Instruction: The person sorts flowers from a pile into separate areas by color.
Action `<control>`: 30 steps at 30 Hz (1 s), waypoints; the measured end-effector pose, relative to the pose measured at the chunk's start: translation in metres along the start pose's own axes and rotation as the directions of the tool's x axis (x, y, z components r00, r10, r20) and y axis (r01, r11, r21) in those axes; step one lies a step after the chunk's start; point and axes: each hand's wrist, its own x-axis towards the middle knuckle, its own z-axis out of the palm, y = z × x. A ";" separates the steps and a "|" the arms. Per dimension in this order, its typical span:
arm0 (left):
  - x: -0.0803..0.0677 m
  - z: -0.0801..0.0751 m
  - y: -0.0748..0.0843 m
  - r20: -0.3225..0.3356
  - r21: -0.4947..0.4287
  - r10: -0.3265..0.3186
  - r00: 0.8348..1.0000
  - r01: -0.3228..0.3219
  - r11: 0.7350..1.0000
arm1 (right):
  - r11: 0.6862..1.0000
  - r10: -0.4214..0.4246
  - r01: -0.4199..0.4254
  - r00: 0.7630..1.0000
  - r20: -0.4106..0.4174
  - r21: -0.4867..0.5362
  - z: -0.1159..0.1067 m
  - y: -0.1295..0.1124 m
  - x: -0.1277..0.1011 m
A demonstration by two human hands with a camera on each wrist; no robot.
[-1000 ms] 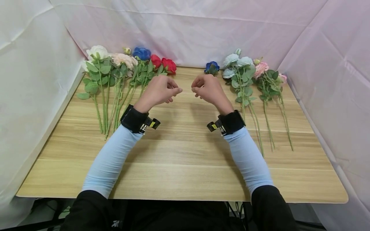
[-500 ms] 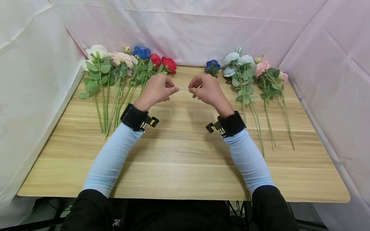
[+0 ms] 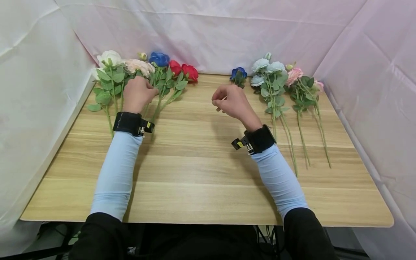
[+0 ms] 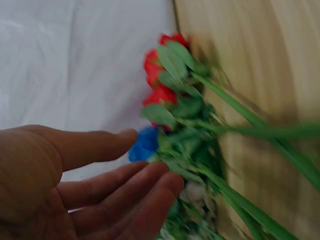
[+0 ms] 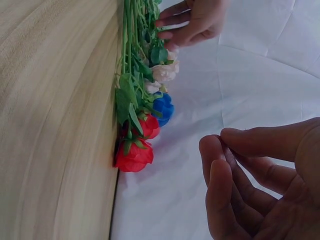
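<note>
My left hand [image 3: 139, 92] lies over the stems of the left bunch of artificial flowers, fingers straight and reaching in among the leaves, gripping nothing. That bunch holds a white rose [image 3: 109, 57], a blue rose [image 3: 159, 59] and red roses [image 3: 183, 71]. The left wrist view shows the left hand [image 4: 125, 175] spread just short of the blue rose [image 4: 145, 145] and red roses [image 4: 160, 75]. My right hand [image 3: 222, 100] hovers above the table's middle, fingers loosely curled, holding nothing. The right wrist view shows the right hand [image 5: 240, 170], with the left hand [image 5: 192, 22] touching leaves beyond it.
A second bunch lies at the back right: pale blue flowers [image 3: 268, 68], pink flowers [image 3: 294, 76] and a small blue flower [image 3: 238, 74]. The wooden table [image 3: 208, 173] is walled by white cloth on the left, back and right.
My left hand moved left from the table's middle onto the left bunch and straightened its fingers; some stems shifted. The right hand stayed in place.
</note>
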 end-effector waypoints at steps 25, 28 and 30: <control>0.006 0.005 -0.021 0.097 0.179 -0.121 0.988 0.102 0.979 | 0.998 0.007 -0.009 0.999 0.032 0.069 0.000 -0.001 0.001; 0.003 0.001 -0.017 0.027 0.155 -0.079 0.996 0.074 0.985 | 0.997 0.003 -0.005 0.999 0.035 0.079 0.000 0.000 0.001; 0.001 -0.002 -0.013 -0.015 0.140 -0.055 0.998 0.056 0.989 | 0.997 -0.001 -0.002 0.999 0.035 0.080 0.001 0.001 0.000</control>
